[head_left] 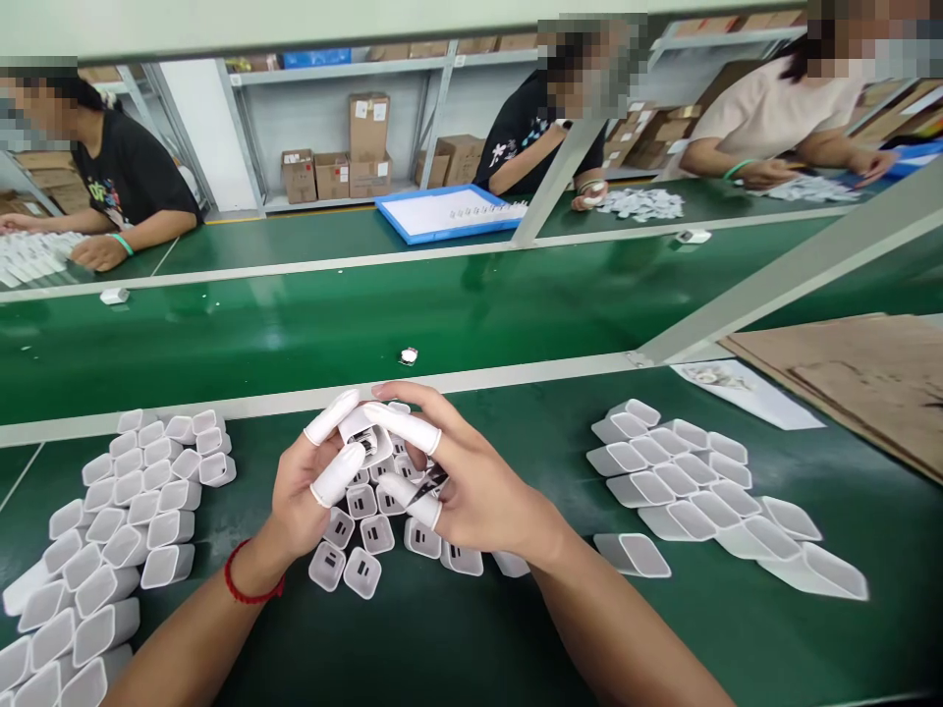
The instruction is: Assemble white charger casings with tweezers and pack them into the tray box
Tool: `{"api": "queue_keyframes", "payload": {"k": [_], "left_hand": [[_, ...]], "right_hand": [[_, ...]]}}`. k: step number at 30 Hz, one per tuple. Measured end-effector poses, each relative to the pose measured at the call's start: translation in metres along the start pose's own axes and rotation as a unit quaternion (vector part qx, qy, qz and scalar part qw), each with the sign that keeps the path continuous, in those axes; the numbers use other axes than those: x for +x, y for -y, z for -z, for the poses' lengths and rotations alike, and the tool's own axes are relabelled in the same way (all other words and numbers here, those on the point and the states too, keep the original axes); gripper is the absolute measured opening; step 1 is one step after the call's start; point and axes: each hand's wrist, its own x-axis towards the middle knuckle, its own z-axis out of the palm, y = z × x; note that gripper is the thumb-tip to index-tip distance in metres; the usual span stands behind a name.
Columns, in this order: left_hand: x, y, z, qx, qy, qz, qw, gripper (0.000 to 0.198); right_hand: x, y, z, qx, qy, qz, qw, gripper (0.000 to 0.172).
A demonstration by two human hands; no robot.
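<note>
My left hand (pixel 305 491) is closed around a small white plastic housing (pixel 380 450), its open end turned toward me; small metallic parts show inside. White finger cots cover the thumb and index finger. My right hand (pixel 478 471), also in finger cots, reaches over the housing with its index finger at the upper edge. Between its thumb and fingers lies a dark, pointed tool like tweezers (pixel 433 481), partly hidden. Below both hands stand several white housings (pixel 377 535) with dark slots in their bottoms.
Rows of open white housings (pixel 129 491) stand at left, and another group (pixel 685 471) at right. A white sheet with small parts (pixel 711 378) lies near flat cardboard (pixel 869 373). Beyond a bench ledge runs a green belt (pixel 295 334); several people sit across it. A slanted post (pixel 781 275) rises at right.
</note>
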Motion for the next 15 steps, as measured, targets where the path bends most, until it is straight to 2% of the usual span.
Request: {"api": "queue_keyframes", "payload": {"k": [2, 7, 9, 10, 12, 15], "left_hand": [[0.000, 0.000, -0.001, 0.020, -0.009, 0.001, 1.000, 0.044], [0.001, 0.000, -0.002, 0.030, -0.005, 0.025, 0.999, 0.039], [0.001, -0.001, -0.002, 0.000, 0.020, 0.024, 1.000, 0.037], [0.000, -0.002, -0.002, -0.010, 0.038, 0.018, 0.999, 0.037], [0.000, -0.002, -0.003, -0.002, 0.071, -0.002, 0.997, 0.042], [-0.001, -0.004, -0.005, 0.058, 0.056, -0.031, 0.996, 0.040]], "right_hand": [[0.000, -0.003, -0.003, -0.010, -0.002, -0.006, 1.000, 0.064], [-0.001, -0.010, -0.008, 0.015, -0.062, 0.006, 0.998, 0.051], [0.000, -0.011, -0.009, 0.067, -0.105, -0.034, 0.992, 0.038], [0.001, -0.011, -0.009, 0.107, -0.129, -0.077, 0.983, 0.030], [0.004, -0.011, -0.010, 0.212, -0.163, -0.186, 0.945, 0.020], [0.010, -0.010, -0.014, 0.373, -0.169, -0.312, 0.857, 0.033]]}}
